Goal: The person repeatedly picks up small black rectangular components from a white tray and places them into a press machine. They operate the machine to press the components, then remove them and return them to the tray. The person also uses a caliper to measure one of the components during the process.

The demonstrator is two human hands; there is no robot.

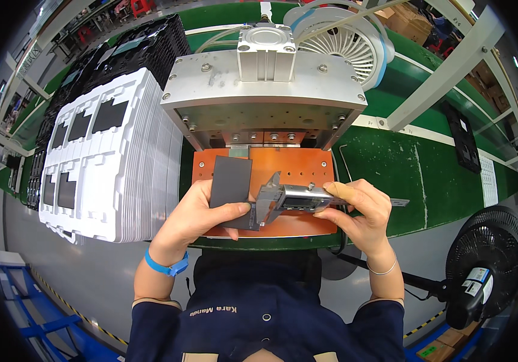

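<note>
My left hand (pixel 200 212) grips a flat dark grey piece (pixel 230 181), roughly L-shaped, with the thumb pressed on its lower part. In my right hand (pixel 360 211) is a digital caliper (pixel 301 199), its beam sticking out to the right past the fingers. The caliper's jaws meet the lower right part of the grey piece; whether they clamp it I cannot tell. Both hands are over the orange plate (pixel 304 167) of a small press (pixel 263 84), which has a silver frame and a cylinder on top.
A tall stack of white trays (pixel 144 163) with dark pieces in the top one stands left, black trays (pixel 144 45) behind it. A white fan (pixel 352 51) sits behind the press. On the green bench (pixel 385 163) lies a black tray (pixel 461 136). A black fan (pixel 482 271) stands right.
</note>
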